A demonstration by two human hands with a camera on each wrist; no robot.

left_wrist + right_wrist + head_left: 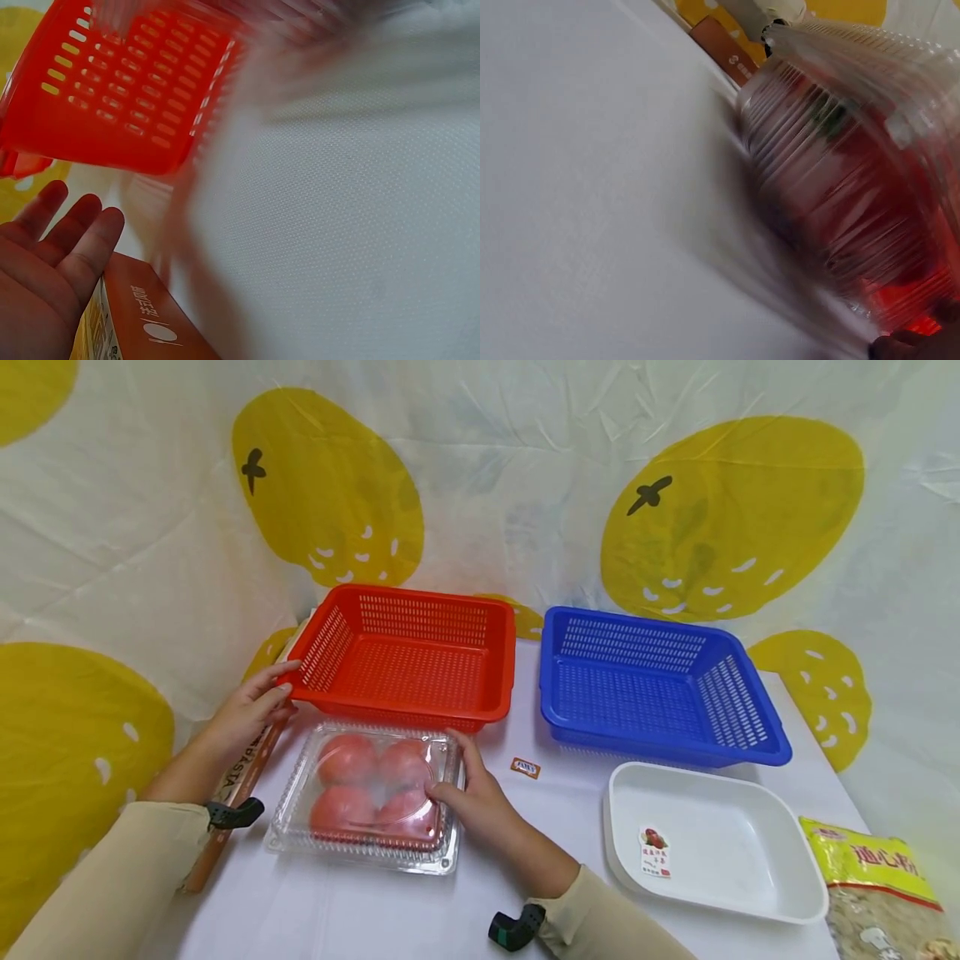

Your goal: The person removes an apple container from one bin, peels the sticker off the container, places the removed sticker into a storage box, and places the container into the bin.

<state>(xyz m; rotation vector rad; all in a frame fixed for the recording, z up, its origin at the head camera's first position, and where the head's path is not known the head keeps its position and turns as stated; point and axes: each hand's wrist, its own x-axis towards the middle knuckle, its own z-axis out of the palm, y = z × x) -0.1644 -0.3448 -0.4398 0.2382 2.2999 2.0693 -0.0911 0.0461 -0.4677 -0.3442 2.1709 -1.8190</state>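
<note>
My right hand point(483, 793) grips the right side of a clear plastic box point(296, 793), its thumb over the lid edge. Inside the box are several round red tomatoes point(342, 810); a green stem shows blurred in the right wrist view. Behind the box is a red slotted basket point(420, 672). My left hand point(251, 706) is at the basket's front left corner. In the left wrist view its fingers point(90, 244) are extended, with a gap between them and the basket. The left thumb is hidden there.
A brown pasta box point(247, 768) stands at the left under my left forearm. To the right are a blue basket point(622, 693), a white tray point(720, 852) with a sticker, and a yellow-topped bag point(873, 868). A small orange card point(526, 767) lies mid-table.
</note>
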